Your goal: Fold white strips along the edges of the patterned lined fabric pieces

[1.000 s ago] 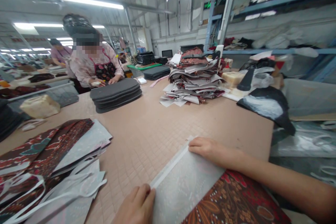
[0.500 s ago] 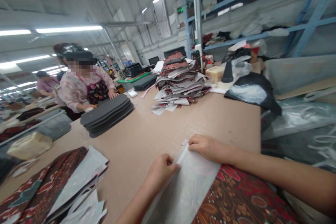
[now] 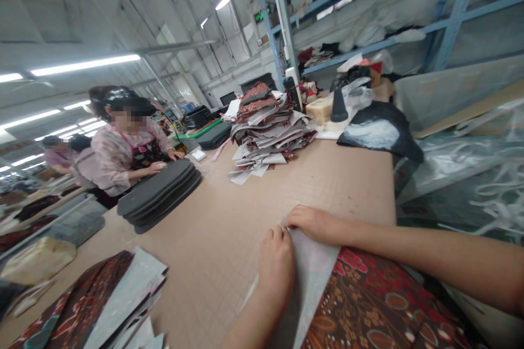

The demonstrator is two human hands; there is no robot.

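Observation:
A piece of brown-and-red patterned fabric [image 3: 376, 300] lies at the table's near edge, its pale grey backing [image 3: 317, 262] turned up along one side. At the far end of that pale strip, my right hand [image 3: 309, 222] pinches the edge with curled fingers. Right beside it, my left hand [image 3: 278, 262] is closed on the same edge, its knuckles up and fingertips close to the right hand. The exact fold between the fingers is hidden by both hands.
Patterned fabric pieces with pale backing [image 3: 123, 289] lie at left. A stack of dark grey pads [image 3: 159, 196] stands before a co-worker [image 3: 126, 147]. Farther back rises a tall pile of cut fabric [image 3: 270, 131], beside a black cone [image 3: 338, 106] and a black cloth [image 3: 380, 131].
My left hand has moved up along the pale strip to meet my right hand, which stays at the far end. The view has shifted slightly, and the co-worker's hands have moved over the pads.

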